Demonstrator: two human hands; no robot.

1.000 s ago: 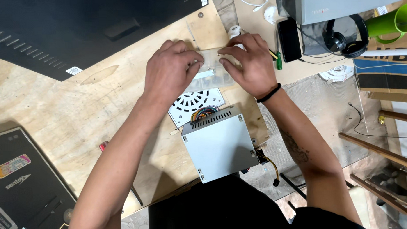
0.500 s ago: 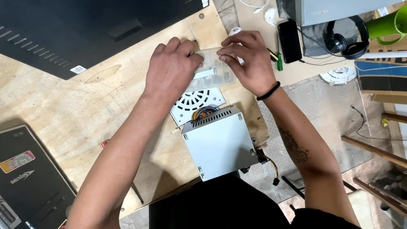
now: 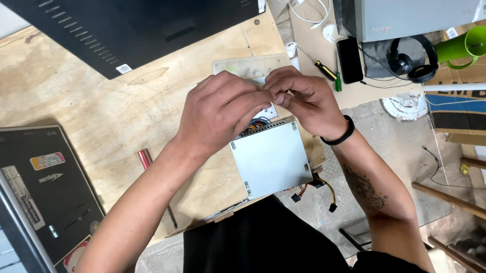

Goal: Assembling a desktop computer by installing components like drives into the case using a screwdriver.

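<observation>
Nearest to me, a grey metal box (image 3: 270, 158) lies flat at the near edge of the wooden bench (image 3: 91, 104), its coloured wire bundle (image 3: 315, 189) trailing off the near right corner over the edge. Just beyond its far, vented edge my two hands meet. My left hand (image 3: 220, 113) comes in from the left and curls palm-down, fingers pressed together over something small; my right hand (image 3: 303, 99) comes in from the right, thumb and forefinger pinched at the same spot. What sits between the fingertips is hidden, so I cannot tell whether either hand truly grips an object. Under the hands a white part (image 3: 267, 113) with coloured wires shows, touching the box's far edge. The box therefore lies directly nearward of the pinch, its sides running near to far, and both hands are about equally close to it. Farther out lies a pale translucent tray (image 3: 248, 65), partly covered by the hands. To the far right rest a screwdriver (image 3: 317, 64) and a phone (image 3: 350, 60); a black panel (image 3: 142, 24) spans the far left.
</observation>
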